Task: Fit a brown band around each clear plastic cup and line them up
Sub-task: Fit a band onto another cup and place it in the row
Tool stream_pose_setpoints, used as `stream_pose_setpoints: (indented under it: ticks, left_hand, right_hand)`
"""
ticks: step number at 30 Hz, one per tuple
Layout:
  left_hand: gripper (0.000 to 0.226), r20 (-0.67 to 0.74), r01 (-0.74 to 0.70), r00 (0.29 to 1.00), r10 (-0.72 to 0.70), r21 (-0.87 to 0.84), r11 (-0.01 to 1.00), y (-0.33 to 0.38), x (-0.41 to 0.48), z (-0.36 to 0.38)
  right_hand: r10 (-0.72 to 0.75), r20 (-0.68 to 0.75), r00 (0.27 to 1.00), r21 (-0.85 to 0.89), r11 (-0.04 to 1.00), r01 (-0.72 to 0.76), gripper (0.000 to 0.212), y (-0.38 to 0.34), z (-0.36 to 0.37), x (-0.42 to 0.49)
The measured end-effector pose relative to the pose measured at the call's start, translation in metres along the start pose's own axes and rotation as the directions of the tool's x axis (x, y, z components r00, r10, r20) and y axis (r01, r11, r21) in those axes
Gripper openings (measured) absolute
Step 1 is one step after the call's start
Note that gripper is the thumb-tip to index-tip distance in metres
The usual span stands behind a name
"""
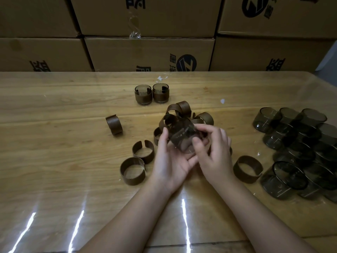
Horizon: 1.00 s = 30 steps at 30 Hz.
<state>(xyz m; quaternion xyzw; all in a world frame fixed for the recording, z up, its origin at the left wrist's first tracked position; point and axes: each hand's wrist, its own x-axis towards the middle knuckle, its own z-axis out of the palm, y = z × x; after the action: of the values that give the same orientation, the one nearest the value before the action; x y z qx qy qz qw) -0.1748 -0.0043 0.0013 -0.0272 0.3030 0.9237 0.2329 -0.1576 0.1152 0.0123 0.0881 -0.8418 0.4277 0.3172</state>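
Two hands (191, 154) around cup (182, 137)

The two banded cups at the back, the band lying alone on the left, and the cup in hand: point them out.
Banded cups (143, 95): head view, left cup's brown band.
Lone band (114, 125): head view, outer wall.
Held cup (179, 136): head view, clear side between both hands.

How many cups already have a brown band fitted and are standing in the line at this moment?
2. The left banded cup and the right banded cup stand upright side by side at the far middle of the table. A third cup is in both hands, its band not clearly fitted.
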Motion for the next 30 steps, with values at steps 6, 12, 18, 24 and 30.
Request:
stream_pose_setpoints:
  ticks: [6,12,18,24,30]
  left_hand:
    - [0.072,0.061,-0.071,0.996,0.069,0.029,0.997,0.0,0.004,0.0]
    - [0.083,0.063,-0.007,0.998,0.011,-0.071,0.997,0.0,0.003,0.002]
    - [0.09,0.051,-0.011,0.998,0.02,-0.182,0.983,0.003,0.002,0.004]
    - [0.069,0.039,-0.019,0.999,0.021,-0.039,0.999,-0.002,0.005,-0.003]
    - [0.074,-0.019,-0.065,0.998,0.064,-0.031,0.997,0.0,0.012,-0.009]
  right_hand:
    - [0.193,0.063,0.979,-0.522,0.842,-0.133,0.022,-0.003,-0.035,0.023]
    - [0.629,0.255,0.734,-0.903,0.427,-0.052,0.031,-0.016,-0.058,0.023]
    - [0.698,0.276,0.661,-0.894,0.438,-0.09,0.014,-0.001,-0.068,0.028]
    - [0.665,0.258,0.701,-0.883,0.457,-0.109,0.027,0.001,-0.062,0.031]
    - [0.429,0.125,0.895,-0.838,0.529,-0.136,0.036,-0.002,-0.055,0.026]
